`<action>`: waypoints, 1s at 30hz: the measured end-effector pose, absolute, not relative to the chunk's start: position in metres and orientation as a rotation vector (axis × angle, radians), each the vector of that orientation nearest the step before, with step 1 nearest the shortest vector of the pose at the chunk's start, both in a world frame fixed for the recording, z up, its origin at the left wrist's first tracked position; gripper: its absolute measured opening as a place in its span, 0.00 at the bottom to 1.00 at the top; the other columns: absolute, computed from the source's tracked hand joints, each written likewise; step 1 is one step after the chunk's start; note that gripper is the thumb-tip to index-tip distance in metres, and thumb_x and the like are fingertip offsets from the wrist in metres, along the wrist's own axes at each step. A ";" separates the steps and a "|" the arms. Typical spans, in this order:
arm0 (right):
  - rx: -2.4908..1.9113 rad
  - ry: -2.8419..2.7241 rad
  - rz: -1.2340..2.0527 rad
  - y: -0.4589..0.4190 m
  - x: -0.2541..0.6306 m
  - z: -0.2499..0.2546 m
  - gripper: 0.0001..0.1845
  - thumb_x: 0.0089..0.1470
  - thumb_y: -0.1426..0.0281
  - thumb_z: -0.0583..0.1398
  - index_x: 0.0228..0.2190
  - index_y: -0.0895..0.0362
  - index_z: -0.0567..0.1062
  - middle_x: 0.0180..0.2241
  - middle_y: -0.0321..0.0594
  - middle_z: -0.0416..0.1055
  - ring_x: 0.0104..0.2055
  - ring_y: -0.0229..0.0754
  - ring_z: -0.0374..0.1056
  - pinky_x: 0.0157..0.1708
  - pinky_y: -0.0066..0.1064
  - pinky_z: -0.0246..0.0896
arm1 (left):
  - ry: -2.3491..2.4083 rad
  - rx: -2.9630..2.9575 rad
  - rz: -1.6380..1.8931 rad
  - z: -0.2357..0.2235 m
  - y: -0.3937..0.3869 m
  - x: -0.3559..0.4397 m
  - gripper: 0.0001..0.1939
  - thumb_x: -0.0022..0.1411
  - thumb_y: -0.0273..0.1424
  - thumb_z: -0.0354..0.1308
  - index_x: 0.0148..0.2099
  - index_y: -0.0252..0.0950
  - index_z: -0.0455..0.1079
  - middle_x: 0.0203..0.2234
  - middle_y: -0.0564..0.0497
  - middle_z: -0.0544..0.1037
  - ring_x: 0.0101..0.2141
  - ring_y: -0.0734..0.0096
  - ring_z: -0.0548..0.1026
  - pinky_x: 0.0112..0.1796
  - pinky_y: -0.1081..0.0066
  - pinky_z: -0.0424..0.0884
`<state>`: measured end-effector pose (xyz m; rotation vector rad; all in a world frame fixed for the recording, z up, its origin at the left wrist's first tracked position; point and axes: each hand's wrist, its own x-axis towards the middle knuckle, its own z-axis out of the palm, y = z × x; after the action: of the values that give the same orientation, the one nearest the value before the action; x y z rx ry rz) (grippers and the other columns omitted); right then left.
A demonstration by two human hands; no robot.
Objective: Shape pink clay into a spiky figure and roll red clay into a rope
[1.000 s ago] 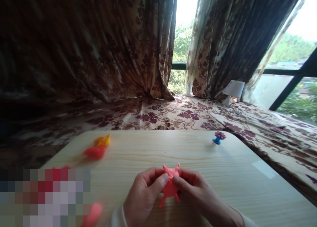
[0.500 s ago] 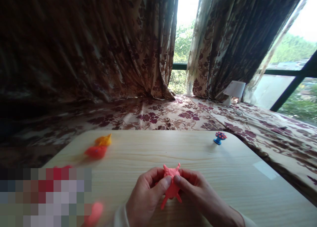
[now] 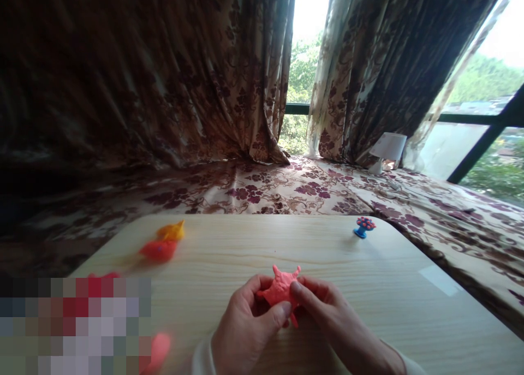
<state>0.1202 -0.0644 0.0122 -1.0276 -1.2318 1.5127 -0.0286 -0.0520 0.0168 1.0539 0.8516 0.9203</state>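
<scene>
Two hands pinch a pink clay figure (image 3: 280, 291) just above the counter (image 3: 368, 287): left hand (image 3: 245, 326) and right hand (image 3: 327, 323) each keep a narrow grip on it. Shaping seems underway; further pinching needs gentle pressure.

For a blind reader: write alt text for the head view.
Left hand and right hand together hold a pink clay figure above a wooden table. Orange clay lies far left, a blue clay mushroom far right; curtains hang behind.
</scene>
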 end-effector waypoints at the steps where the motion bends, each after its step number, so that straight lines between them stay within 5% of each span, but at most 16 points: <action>1: -1.023 -1.232 1.513 -0.065 0.120 0.013 0.23 0.52 0.53 0.58 0.25 0.62 0.76 0.19 0.34 0.67 0.24 0.35 0.60 0.27 0.25 0.53 | 0.864 1.065 0.926 0.018 -0.053 -0.028 0.14 0.44 0.32 0.67 0.34 0.31 0.71 0.24 0.51 0.77 0.26 0.73 0.72 0.30 0.74 0.67; 8: -0.987 -1.138 1.558 -0.062 0.121 0.009 0.21 0.55 0.57 0.57 0.24 0.61 0.74 0.20 0.35 0.67 0.24 0.34 0.59 0.26 0.24 0.51 | 0.760 0.996 0.942 0.010 -0.050 -0.028 0.15 0.50 0.36 0.64 0.37 0.32 0.70 0.24 0.50 0.76 0.25 0.73 0.71 0.29 0.72 0.68; 12: -0.952 -1.027 1.588 -0.060 0.123 0.006 0.19 0.55 0.58 0.57 0.24 0.60 0.73 0.22 0.35 0.66 0.27 0.35 0.59 0.27 0.24 0.53 | 0.702 0.887 0.986 0.001 -0.047 -0.031 0.12 0.58 0.37 0.56 0.31 0.33 0.70 0.21 0.53 0.72 0.25 0.75 0.68 0.29 0.73 0.67; 30: -0.978 -0.986 1.597 -0.063 0.125 0.007 0.18 0.55 0.59 0.57 0.23 0.60 0.73 0.23 0.34 0.63 0.26 0.34 0.54 0.28 0.25 0.52 | 0.869 0.985 1.002 -0.002 -0.045 -0.034 0.17 0.58 0.40 0.52 0.23 0.34 0.65 0.16 0.55 0.67 0.20 0.75 0.65 0.25 0.72 0.64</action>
<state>0.1253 -0.0629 0.0068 -0.9775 -0.9857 1.5967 -0.0336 -0.0451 -0.0019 0.9853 0.8694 1.0024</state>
